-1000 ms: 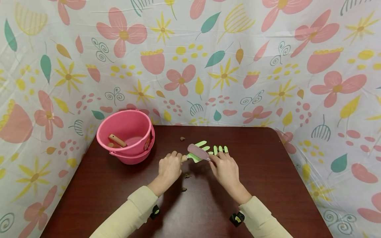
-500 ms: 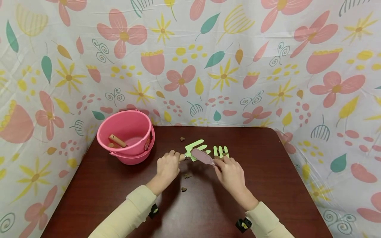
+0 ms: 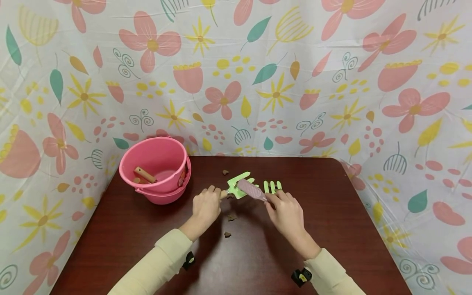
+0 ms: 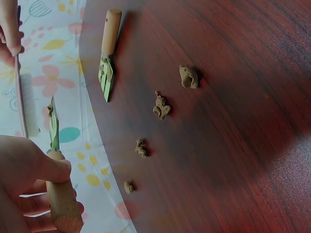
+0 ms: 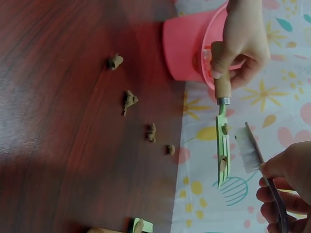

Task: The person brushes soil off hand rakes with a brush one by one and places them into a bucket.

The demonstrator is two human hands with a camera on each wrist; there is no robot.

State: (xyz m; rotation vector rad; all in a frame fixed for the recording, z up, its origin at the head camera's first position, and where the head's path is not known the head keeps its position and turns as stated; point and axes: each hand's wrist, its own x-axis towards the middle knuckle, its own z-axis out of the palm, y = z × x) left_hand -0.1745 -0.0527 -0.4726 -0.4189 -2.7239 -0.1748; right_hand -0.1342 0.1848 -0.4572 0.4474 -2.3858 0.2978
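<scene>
Fork (image 3: pixel 236 192) gripped in left hand (image 3: pixel 206 206), brush (image 3: pixel 251 189) in right hand (image 3: pixel 287 213); buckets (image 3: pixel 162 155), brown lumps (image 5: pixel 130 99) nearby.

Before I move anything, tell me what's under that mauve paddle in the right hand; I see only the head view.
Observer: It is a brush: the right wrist view shows pale bristles facing the green fork.
Operator: Say whether they touch.
Observer: They don't: in the right wrist view a gap shows between bristles and fork.
Operator: Describe the other green tool, by the right hand.
Observer: The left wrist view shows its wooden handle, which your view lacks.
</scene>
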